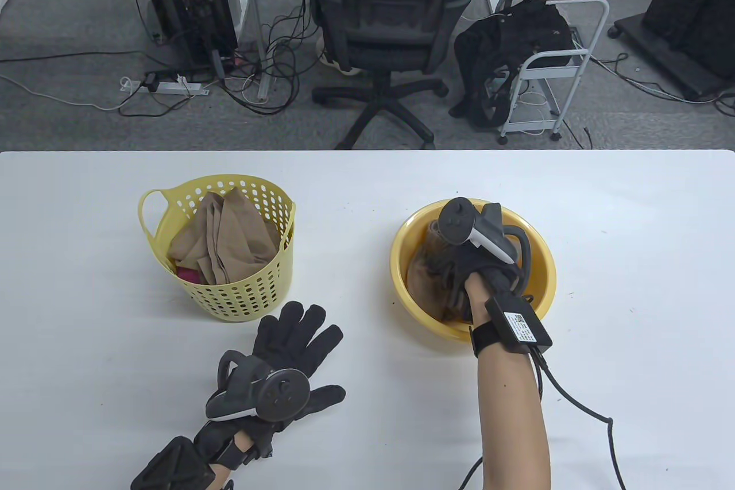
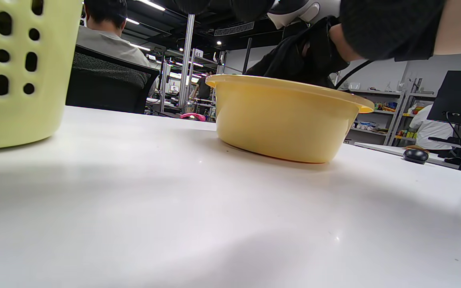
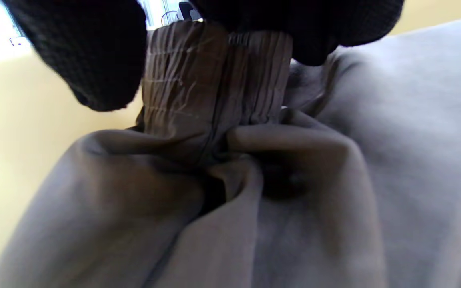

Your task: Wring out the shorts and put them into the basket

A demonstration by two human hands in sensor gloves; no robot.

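Wet brown shorts [image 1: 425, 277] lie in a yellow basin [image 1: 542, 277] at the right of the table. My right hand [image 1: 453, 269] is down in the basin, its gloved fingers [image 3: 94, 60] pinching the gathered waistband of the shorts [image 3: 214, 92]. The pale yellow basket [image 1: 229, 294] stands at the left with tan clothing [image 1: 229, 237] in it. My left hand [image 1: 298, 340] lies flat on the table in front of the basket, fingers straight and spread, holding nothing. The left wrist view shows the basket wall [image 2: 14, 72] and the basin [image 2: 286, 120] from table level.
The white table [image 1: 631, 260] reaches to a far edge, with an office chair [image 1: 390, 24] and a small cart [image 1: 551, 70] on the floor behind. A cable [image 1: 580, 404] runs from my right wrist. A seated person [image 2: 106, 36] shows in the left wrist view.
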